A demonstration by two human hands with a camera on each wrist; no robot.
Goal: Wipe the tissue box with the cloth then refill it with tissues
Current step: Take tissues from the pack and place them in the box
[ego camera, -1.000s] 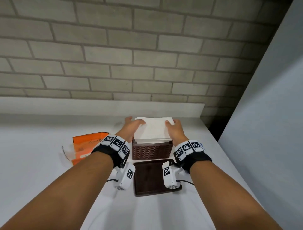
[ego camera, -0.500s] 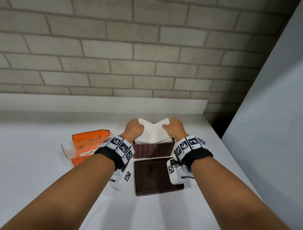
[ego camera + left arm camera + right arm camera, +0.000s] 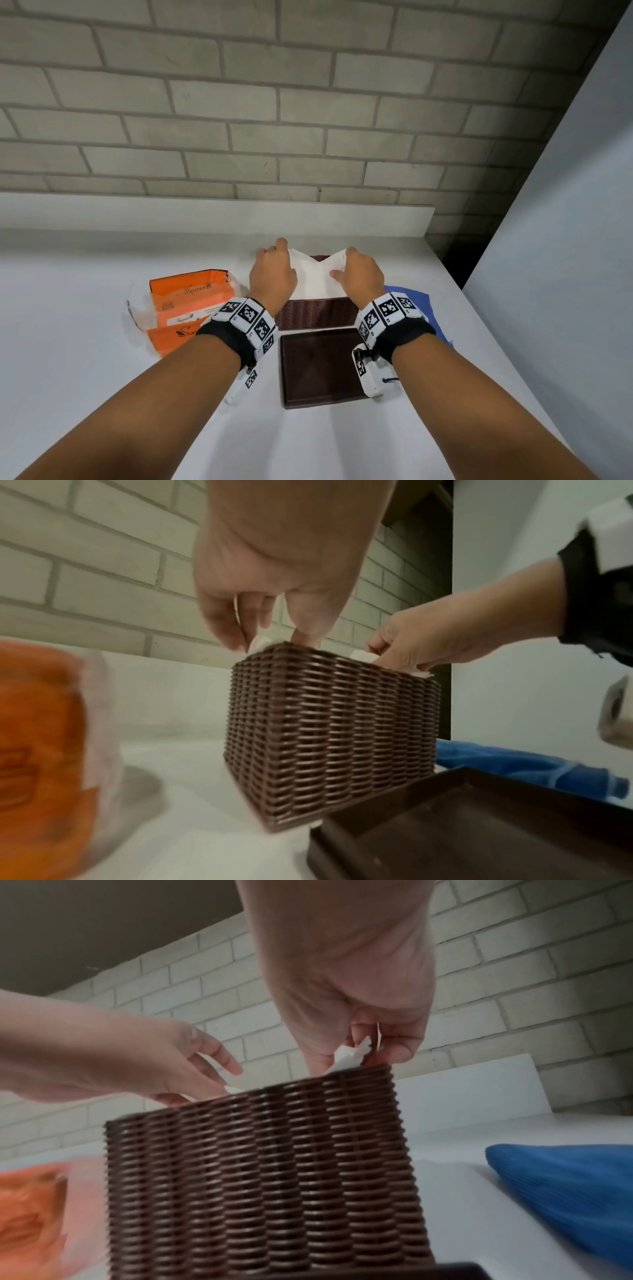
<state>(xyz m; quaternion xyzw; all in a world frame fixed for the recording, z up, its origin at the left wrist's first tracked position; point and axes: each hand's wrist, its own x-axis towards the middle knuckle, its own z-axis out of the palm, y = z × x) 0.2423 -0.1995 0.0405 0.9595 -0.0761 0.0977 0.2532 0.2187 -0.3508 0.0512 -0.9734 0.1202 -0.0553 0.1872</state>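
A brown woven tissue box stands open-topped on the white counter. A stack of white tissues sags into it, bent into a V. My left hand pinches the stack's left edge at the box rim. My right hand pinches the right edge, a crumpled tissue corner showing between its fingers. The box's flat brown lid lies in front of the box. The blue cloth lies to the right.
An opened orange tissue packet lies left of the box. A low white ledge and a brick wall stand behind. A grey panel rises at the right, along the counter's right edge.
The tissue stack, flat above the box a second ago, has folded into a V and sunk into the box. Both hands closed on its side edges and moved down.
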